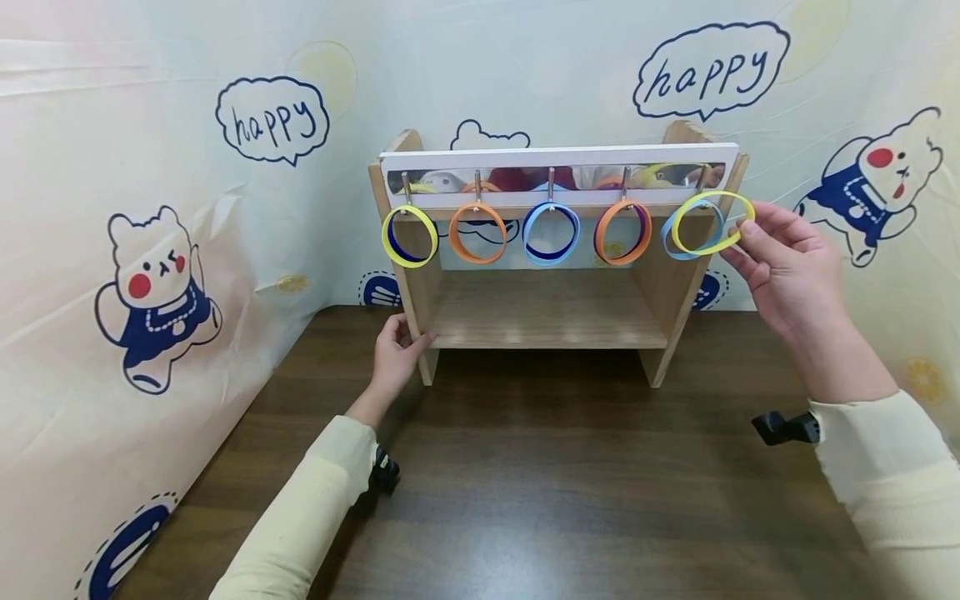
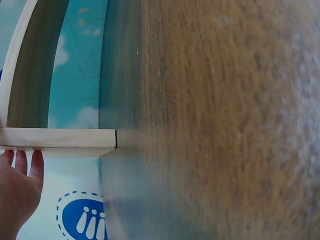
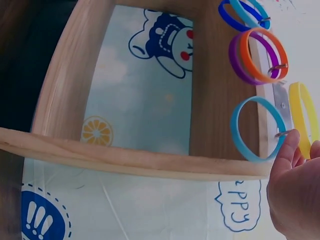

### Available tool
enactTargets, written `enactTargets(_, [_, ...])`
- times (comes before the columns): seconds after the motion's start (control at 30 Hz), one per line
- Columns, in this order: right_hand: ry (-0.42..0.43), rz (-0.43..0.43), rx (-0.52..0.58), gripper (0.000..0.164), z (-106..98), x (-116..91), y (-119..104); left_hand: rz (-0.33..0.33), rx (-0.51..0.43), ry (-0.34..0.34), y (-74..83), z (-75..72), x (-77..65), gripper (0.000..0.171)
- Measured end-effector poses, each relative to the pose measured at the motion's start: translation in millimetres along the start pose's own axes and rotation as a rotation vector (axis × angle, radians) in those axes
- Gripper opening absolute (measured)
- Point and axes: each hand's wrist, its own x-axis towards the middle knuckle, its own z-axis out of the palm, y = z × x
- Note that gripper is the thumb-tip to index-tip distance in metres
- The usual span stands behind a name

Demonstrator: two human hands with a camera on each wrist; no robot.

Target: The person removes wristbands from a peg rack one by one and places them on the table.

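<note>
Between its thumb and fingers my right hand (image 1: 798,267) pinches a yellow wristband (image 1: 712,194) at its right side. The band overlaps a light blue wristband (image 1: 667,239) hanging on the rightmost metal hook. In the right wrist view, the yellow wristband (image 3: 296,110) is just off the hook's tip, and my fingertips are right beside that hook. My left hand (image 1: 395,358) holds the left side panel of a wooden stand (image 1: 547,312) low down, thumb over its front edge. The left wrist view shows its fingertips against the panel's outer face.
Several more bands hang along the white rail (image 1: 555,156): yellow with navy (image 1: 386,237), orange (image 1: 453,242), light blue with navy (image 1: 528,237), and orange with purple (image 1: 600,237). The stand is on a dark wood table (image 1: 555,483). Printed cloth (image 1: 187,50) surrounds the table.
</note>
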Motion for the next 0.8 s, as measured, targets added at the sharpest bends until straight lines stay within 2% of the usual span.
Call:
enactTargets(0.07, [-0.007,0.003,0.009,0.038,2,-2,-1,0.001,0.006,0.009,-6.7,0.1,2.6,0.043])
enactTargets(0.2, [-0.034,0.012,0.017,0.038,5,-6,-1,0.025,0.027,0.016,-8.9,0.3,2.1,0.042])
enactTargets(0.43, [-0.101,0.018,-0.01,0.036,12,-17,2,-0.003,0.028,0.028,25.6,3.0,-13.9,0.042])
enactTargets(0.57, [-0.134,0.007,-0.025,0.032,15,-22,9,0.009,0.048,0.05,27.7,2.1,-16.5,0.043])
enactTargets(0.8, [-0.17,-0.003,-0.025,0.026,17,-30,26,0.032,0.042,0.032,26.0,0.9,-18.0,0.046])
